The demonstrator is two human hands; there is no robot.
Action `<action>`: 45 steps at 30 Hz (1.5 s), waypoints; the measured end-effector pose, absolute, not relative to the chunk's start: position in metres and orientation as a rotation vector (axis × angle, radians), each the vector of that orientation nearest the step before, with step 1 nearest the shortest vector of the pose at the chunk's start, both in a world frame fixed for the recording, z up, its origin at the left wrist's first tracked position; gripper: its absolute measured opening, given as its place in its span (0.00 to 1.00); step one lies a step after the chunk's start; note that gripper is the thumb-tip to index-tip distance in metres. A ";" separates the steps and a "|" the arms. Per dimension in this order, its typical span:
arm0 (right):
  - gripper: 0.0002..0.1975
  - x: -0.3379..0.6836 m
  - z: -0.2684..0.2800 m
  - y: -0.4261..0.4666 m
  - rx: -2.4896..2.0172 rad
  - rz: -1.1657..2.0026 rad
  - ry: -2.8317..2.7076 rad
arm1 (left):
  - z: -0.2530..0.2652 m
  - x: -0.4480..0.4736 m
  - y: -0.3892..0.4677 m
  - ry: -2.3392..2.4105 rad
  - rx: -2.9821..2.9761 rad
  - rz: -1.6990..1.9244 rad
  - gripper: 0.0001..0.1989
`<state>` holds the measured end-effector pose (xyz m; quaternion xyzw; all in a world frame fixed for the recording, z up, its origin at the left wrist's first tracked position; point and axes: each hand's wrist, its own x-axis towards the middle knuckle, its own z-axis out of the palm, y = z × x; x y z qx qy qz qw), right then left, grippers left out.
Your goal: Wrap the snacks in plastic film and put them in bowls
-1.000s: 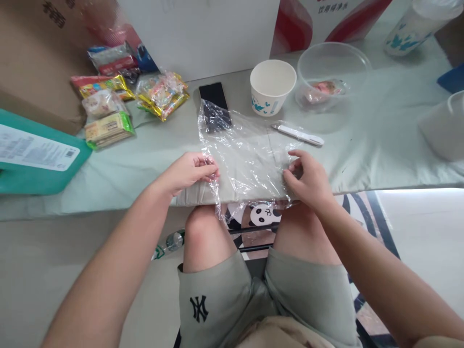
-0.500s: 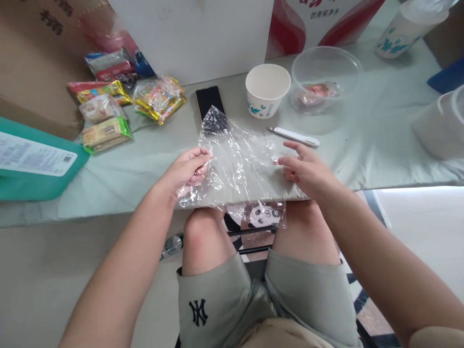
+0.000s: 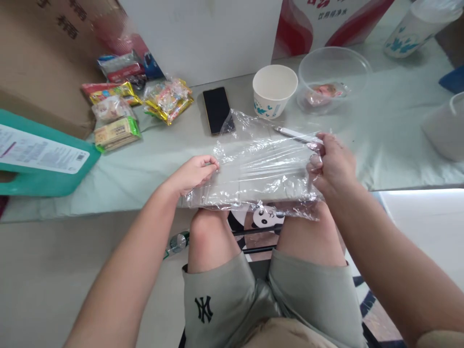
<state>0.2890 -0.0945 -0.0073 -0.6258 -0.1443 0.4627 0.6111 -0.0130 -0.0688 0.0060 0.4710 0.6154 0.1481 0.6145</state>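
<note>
A clear, crinkled plastic bag (image 3: 261,169) is stretched sideways above the front edge of the table. My left hand (image 3: 198,173) pinches its left side between thumb and fingers. My right hand (image 3: 333,162) is closed on its right side, with film bunched at the fingertips. Through the film shows part of a white box cutter (image 3: 297,135) lying on the cloth. The bag's upper corner overlaps the lower end of a black phone (image 3: 218,110). Its lower edge hangs past the table edge over my knees.
Behind the bag stand a white paper cup (image 3: 274,87) and a clear plastic bowl (image 3: 333,72), with a wrapped item (image 3: 324,93) seen there. Packaged snacks (image 3: 118,133) lie at the left near a green container (image 3: 47,159). Boxes (image 3: 203,38) line the back.
My right hand has moved right, pulling the bag out wider and flatter, and its fingers have closed. The bag now covers less of the phone and overlaps the box cutter.
</note>
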 end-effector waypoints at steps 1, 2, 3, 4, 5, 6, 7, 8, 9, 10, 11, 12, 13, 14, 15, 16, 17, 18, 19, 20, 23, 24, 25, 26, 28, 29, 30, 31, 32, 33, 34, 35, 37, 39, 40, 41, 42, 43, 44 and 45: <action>0.10 0.290 -0.008 -0.095 -1.473 1.059 -0.335 | 0.006 -0.012 -0.070 1.425 1.118 0.340 0.04; 0.13 0.292 -0.008 -0.095 -1.508 1.059 -0.346 | 0.007 -0.011 -0.070 1.429 1.140 0.345 0.05; 0.17 0.293 -0.008 -0.096 -1.549 1.070 -0.358 | 0.006 -0.011 -0.071 1.430 1.145 0.350 0.05; 0.19 0.294 -0.008 -0.098 -1.587 1.090 -0.365 | 0.006 -0.012 -0.071 1.429 1.136 0.354 0.05; 0.21 0.295 -0.007 -0.099 -1.613 1.111 -0.364 | 0.005 -0.012 -0.071 1.426 1.119 0.361 0.05; 0.21 0.297 -0.007 -0.100 -1.621 1.122 -0.354 | 0.005 -0.014 -0.071 1.421 1.098 0.370 0.05; 0.19 0.298 -0.006 -0.101 -1.605 1.124 -0.344 | 0.004 -0.015 -0.070 1.415 1.079 0.381 0.04; 0.17 0.300 -0.006 -0.102 -1.570 1.118 -0.337 | 0.003 -0.016 -0.070 1.409 1.064 0.393 0.04; 0.15 0.301 -0.006 -0.103 -1.524 1.109 -0.339 | 0.003 -0.018 -0.070 1.403 1.052 0.403 0.04; 0.12 0.303 -0.006 -0.103 -1.475 1.100 -0.350 | 0.002 -0.019 -0.069 1.398 1.043 0.412 0.04; 0.11 0.305 -0.006 -0.104 -1.430 1.097 -0.363 | 0.003 -0.019 -0.069 1.393 1.034 0.416 0.04; 0.11 0.306 -0.007 -0.106 -1.393 1.102 -0.371 | 0.003 -0.020 -0.070 1.391 1.026 0.418 0.05; 0.11 0.307 -0.008 -0.108 -1.361 1.115 -0.376 | 0.004 -0.019 -0.070 1.394 1.018 0.421 0.05; 0.12 0.307 -0.009 -0.111 -1.335 1.137 -0.378 | 0.005 -0.019 -0.070 1.400 1.010 0.425 0.05; 0.14 0.307 -0.011 -0.115 -1.314 1.169 -0.379 | 0.006 -0.019 -0.070 1.404 1.000 0.431 0.05; 0.15 0.306 -0.012 -0.119 -1.303 1.210 -0.374 | 0.007 -0.018 -0.071 1.405 0.990 0.439 0.05; 0.16 0.305 -0.012 -0.124 -1.303 1.260 -0.371 | 0.008 -0.018 -0.071 1.402 0.981 0.448 0.05; 0.17 0.303 -0.013 -0.129 -1.312 1.320 -0.375 | 0.008 -0.017 -0.071 1.397 0.974 0.457 0.05; 0.18 0.301 -0.013 -0.133 -1.325 1.385 -0.386 | 0.008 -0.017 -0.072 1.390 0.969 0.464 0.05; 0.18 0.299 -0.013 -0.136 -1.341 1.445 -0.401 | 0.009 -0.017 -0.072 1.385 0.967 0.468 0.05; 0.18 0.294 -0.010 -0.140 -1.363 1.509 -0.453 | 0.008 -0.017 -0.072 1.390 0.977 0.467 0.04; 0.16 0.293 -0.008 -0.139 -1.361 1.479 -0.445 | 0.008 -0.017 -0.072 1.396 0.987 0.461 0.04; 0.13 0.292 -0.006 -0.138 -1.354 1.437 -0.425 | 0.008 -0.016 -0.072 1.403 1.002 0.452 0.04; 0.10 0.291 -0.003 -0.135 -1.345 1.399 -0.396 | 0.007 -0.016 -0.073 1.410 1.017 0.437 0.04; 0.07 0.291 0.003 -0.130 -1.337 1.358 -0.328 | 0.006 -0.014 -0.072 1.422 1.051 0.405 0.04; 0.07 0.290 0.006 -0.128 -1.350 1.347 -0.296 | 0.006 -0.014 -0.072 1.426 1.066 0.390 0.04; 0.07 0.290 0.008 -0.126 -1.376 1.336 -0.273 | 0.005 -0.013 -0.072 1.429 1.079 0.378 0.04; 0.09 0.290 0.009 -0.125 -1.413 1.322 -0.262 | 0.004 -0.013 -0.072 1.429 1.091 0.373 0.04; 0.10 0.290 0.009 -0.125 -1.451 1.303 -0.266 | 0.004 -0.013 -0.072 1.426 1.099 0.374 0.04; 0.11 0.290 0.008 -0.125 -1.484 1.283 -0.288 | 0.003 -0.013 -0.073 1.419 1.103 0.382 0.04; 0.13 0.291 0.005 -0.126 -1.503 1.261 -0.324 | 0.002 -0.014 -0.074 1.411 1.100 0.398 0.03; 0.15 0.291 0.002 -0.128 -1.504 1.242 -0.370 | 0.002 -0.015 -0.074 1.401 1.093 0.425 0.03; 0.19 0.293 -0.004 -0.134 -1.469 1.222 -0.452 | 0.001 -0.017 -0.076 1.378 1.067 0.496 0.03; 0.24 0.293 -0.009 -0.144 -1.427 1.242 -0.499 | 0.002 -0.019 -0.078 1.349 1.040 0.560 0.04; 0.25 0.292 -0.009 -0.149 -1.418 1.265 -0.507 | 0.002 -0.020 -0.078 1.334 1.030 0.582 0.05; 0.26 0.291 -0.010 -0.155 -1.417 1.289 -0.513 | 0.002 -0.021 -0.078 1.322 1.023 0.596 0.06; 0.25 0.290 -0.009 -0.161 -1.423 1.302 -0.526 | 0.002 -0.021 -0.078 1.312 1.020 0.605 0.07; 0.25 0.289 -0.008 -0.166 -1.432 1.299 -0.551 | 0.002 -0.022 -0.078 1.305 1.021 0.612 0.08; 0.23 0.288 -0.008 -0.171 -1.443 1.282 -0.584 | 0.002 -0.022 -0.078 1.301 1.027 0.616 0.08; 0.23 0.287 -0.008 -0.175 -1.455 1.251 -0.617 | 0.001 -0.022 -0.078 1.296 1.037 0.619 0.09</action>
